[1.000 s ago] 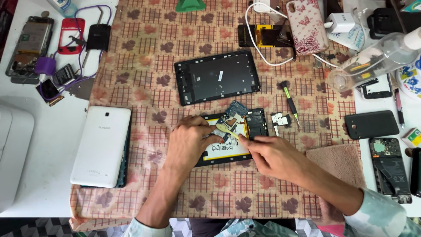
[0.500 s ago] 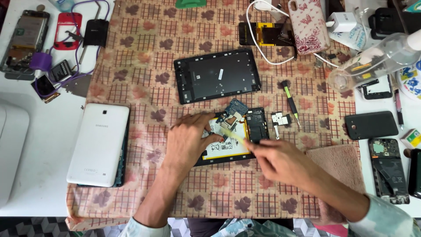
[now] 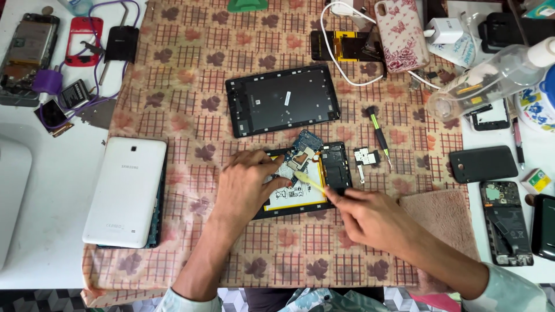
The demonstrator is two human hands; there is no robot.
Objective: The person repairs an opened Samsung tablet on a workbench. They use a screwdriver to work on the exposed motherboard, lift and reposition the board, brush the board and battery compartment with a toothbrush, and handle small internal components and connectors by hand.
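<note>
While the left hand presses flat on the opened tablet, the right hand at four o'clock pinches a yellow stick.

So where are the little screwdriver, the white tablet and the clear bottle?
screwdriver (image 3: pixel 378 134): head view, on its dark shaft.
white tablet (image 3: pixel 126 190): head view, middle of its back cover.
clear bottle (image 3: pixel 488 81): head view, on its lying body.
</note>
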